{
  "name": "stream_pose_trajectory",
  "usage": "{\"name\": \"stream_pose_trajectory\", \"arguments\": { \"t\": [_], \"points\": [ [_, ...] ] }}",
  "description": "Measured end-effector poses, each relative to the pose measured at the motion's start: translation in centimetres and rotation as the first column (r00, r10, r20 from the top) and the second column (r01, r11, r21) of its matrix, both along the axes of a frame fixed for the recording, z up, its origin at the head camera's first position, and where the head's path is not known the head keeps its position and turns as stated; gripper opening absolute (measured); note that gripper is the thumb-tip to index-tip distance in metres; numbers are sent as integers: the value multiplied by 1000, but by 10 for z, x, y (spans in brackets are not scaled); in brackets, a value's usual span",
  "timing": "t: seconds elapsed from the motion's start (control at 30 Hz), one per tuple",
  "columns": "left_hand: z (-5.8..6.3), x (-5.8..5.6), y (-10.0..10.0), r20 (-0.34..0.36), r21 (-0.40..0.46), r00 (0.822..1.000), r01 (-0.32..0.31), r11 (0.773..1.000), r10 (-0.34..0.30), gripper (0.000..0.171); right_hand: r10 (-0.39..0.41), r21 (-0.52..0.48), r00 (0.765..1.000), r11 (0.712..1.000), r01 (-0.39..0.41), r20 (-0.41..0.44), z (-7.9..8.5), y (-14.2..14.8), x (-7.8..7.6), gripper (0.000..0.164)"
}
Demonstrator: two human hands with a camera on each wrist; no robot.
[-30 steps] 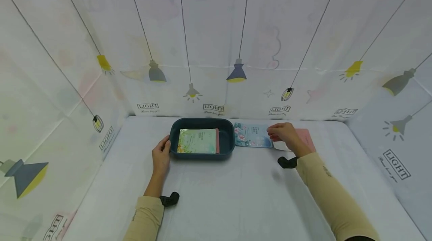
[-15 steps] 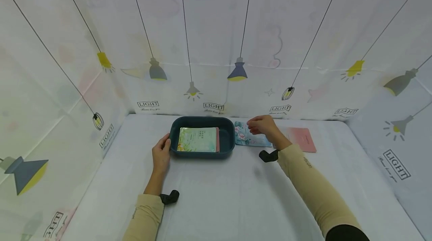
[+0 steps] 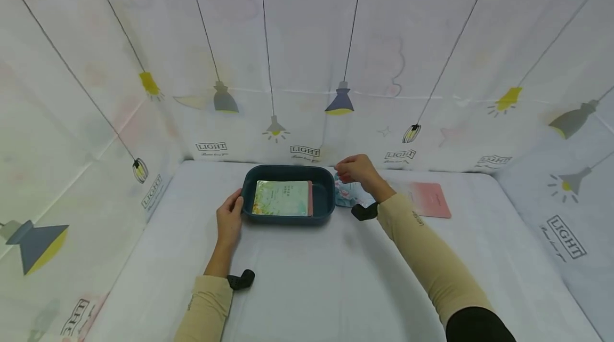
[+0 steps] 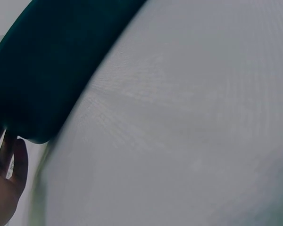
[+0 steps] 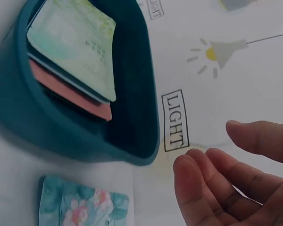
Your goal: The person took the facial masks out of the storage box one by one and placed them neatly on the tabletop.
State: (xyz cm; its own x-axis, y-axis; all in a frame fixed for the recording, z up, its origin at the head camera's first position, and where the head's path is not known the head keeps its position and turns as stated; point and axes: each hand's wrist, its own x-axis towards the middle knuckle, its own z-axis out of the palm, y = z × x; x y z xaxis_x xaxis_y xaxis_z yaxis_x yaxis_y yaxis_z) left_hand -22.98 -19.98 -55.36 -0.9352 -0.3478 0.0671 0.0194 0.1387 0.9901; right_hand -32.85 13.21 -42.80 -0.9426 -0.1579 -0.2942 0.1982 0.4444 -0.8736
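A dark teal plastic bin (image 3: 290,221) stands at the back of the table. Inside it lies a stack of flat printed packets, a green floral packet (image 3: 280,198) on top and a pink one (image 5: 75,94) showing beneath. At the bin's left end, my left hand (image 3: 228,222) rests with fingers and thumb against the outer wall; only part of this hand (image 4: 7,174) shows in the left wrist view. My right hand (image 3: 360,172) hovers by the bin's right end, fingers loosely bent, holding nothing. Partly hidden below it is a blue floral packet (image 3: 347,194).
Right of the blue packet lies a pink-and-white packet (image 3: 431,199), partly covered by the right forearm. White cloth covers the table (image 3: 297,283). Close behind the bin rises a fabric backdrop (image 3: 268,54) printed with lamps, with side panels left and right.
My right hand has moved left, from between the blue and pink packets to over the blue packet near the bin. The left hand, bin and packets have stayed in place.
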Motion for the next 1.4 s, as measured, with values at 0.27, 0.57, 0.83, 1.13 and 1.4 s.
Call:
{"name": "stream_pose_trajectory", "arguments": {
  "t": [0.27, 0.57, 0.83, 1.13, 1.4],
  "points": [
    [-3, 0, -2, -6, -8, 1000, -1, 1000, 1, 39, 18, -8, 998, 1000, -18, 60, -5, -30, -3, 36],
    [-3, 2, 1, 6, 2, 1000, 3, 1000, -3, 39, 90, 47, 991, 994, -94, 96, -35, -62, 4, 33],
    [-9, 5, 1, 6, 22, 1000, 2, 1000, -2, 40, 113, 140, 989, 982, -127, 99, -51, -75, 13, 28],
    [16, 12, 3, 16, 74, 999, 44, 996, -45, 40, 128, 240, 987, 960, -147, 93, -56, -87, 18, 16],
    [32, 16, 5, 13, 43, 999, 45, 998, -45, 40, 22, 145, 999, 989, -27, 34, -56, -95, 22, 6]
  ]
}}
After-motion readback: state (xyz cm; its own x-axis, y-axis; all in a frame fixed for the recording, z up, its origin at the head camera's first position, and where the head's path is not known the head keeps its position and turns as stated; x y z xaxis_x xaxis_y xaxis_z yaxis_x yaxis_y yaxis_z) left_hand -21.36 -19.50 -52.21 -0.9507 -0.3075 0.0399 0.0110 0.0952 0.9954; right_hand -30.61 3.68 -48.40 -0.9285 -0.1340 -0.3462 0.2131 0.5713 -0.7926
